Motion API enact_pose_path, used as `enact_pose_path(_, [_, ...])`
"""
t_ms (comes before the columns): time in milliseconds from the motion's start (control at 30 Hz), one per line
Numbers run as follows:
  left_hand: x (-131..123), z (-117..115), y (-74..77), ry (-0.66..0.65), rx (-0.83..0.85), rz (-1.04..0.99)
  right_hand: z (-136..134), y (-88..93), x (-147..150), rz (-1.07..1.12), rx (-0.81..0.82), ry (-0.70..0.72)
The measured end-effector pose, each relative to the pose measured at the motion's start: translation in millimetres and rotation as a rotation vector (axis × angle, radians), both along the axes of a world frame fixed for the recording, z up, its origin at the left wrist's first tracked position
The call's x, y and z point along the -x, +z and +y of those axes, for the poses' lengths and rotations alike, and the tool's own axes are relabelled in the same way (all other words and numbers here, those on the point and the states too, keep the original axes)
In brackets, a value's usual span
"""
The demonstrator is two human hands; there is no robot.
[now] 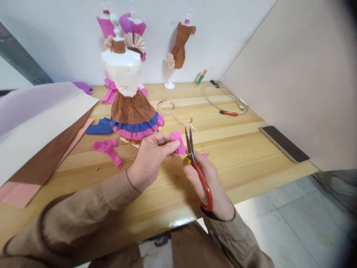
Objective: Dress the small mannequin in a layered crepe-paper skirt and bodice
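Between the thumb and fingers of my left hand (152, 156) is a small folded piece of pink crepe paper (178, 141). My right hand (206, 178) is closed around red-handled scissors (202, 176), whose dark blades point up and stand slightly parted just right of the pink paper. Something yellow (186, 160) shows by my right fingers; its kind I cannot make out. Behind my left hand stands a small white mannequin (122, 70) in a tiered paper skirt (132, 108) of brown, blue and pink.
Pink scraps (107, 150) and blue paper (99, 126) lie left of the mannequin, beside large paper sheets (41, 123). Further back are a bracelet (166, 106), a cable (206, 93), a red tool (228, 113) and a smaller dressed mannequin (180, 48). A phone (284, 143) rests at right.
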State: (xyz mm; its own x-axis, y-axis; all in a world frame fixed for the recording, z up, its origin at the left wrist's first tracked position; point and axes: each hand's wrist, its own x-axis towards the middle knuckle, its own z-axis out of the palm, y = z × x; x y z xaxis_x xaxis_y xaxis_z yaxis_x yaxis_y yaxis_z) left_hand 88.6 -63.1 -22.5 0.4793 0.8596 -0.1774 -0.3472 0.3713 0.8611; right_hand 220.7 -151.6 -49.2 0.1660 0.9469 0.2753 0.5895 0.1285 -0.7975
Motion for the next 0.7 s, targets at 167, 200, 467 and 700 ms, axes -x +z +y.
enact_pose_path(167, [1,3,1.3,-0.043,0.055,-0.127,2,-2.4,-9,-0.019,0.058,-0.109])
enact_pose_path(200, [1,3,1.5,-0.056,0.067,-0.144,3,-2.8,-11,-0.016,0.083,-0.132])
enact_pose_path(467, [3,5,3.4,-0.040,0.033,-0.096,4,-3.9,-18,-0.348,0.274,-0.260])
enact_pose_path(700, [4,10,7.0,0.012,0.006,-0.074,-5,-2.6,-5,-0.606,0.427,-0.129])
